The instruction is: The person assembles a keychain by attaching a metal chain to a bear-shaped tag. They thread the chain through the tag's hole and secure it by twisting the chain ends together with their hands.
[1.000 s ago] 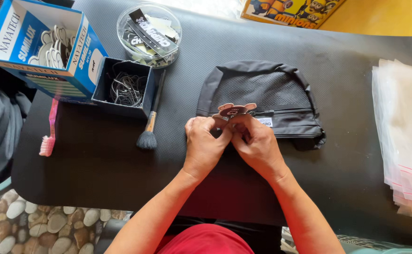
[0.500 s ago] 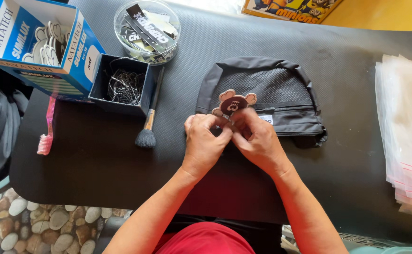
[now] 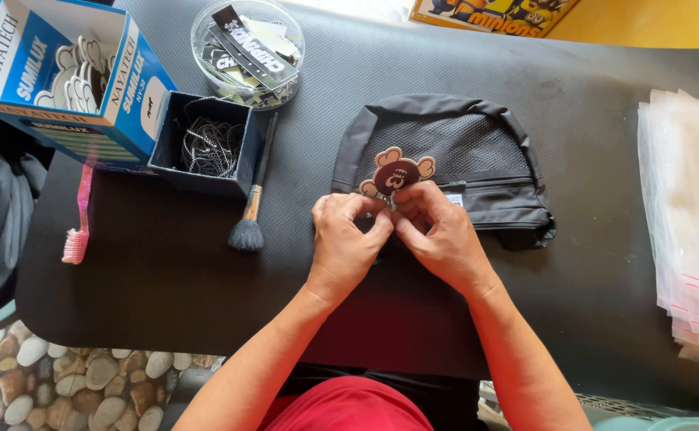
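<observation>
while our left hand and right hand met fingertip to fingertip, we pinched the lower edge of a small brown bear-shaped charm with cream ears, both hands clenched on it. it sat above the fingers, over the black mesh zip pouch on the dark table mat. a black-bristled brush lay just left, beside a black box of ball chains.

Head view: worn on the person's head, looking almost straight down onto the black table.
Nearness: close — the forearms rise from the bottom edge, the hands near centre.
Reach: table edge and pebbled floor at lower left.
Shared views: one camera only — nothing overlaps.
</observation>
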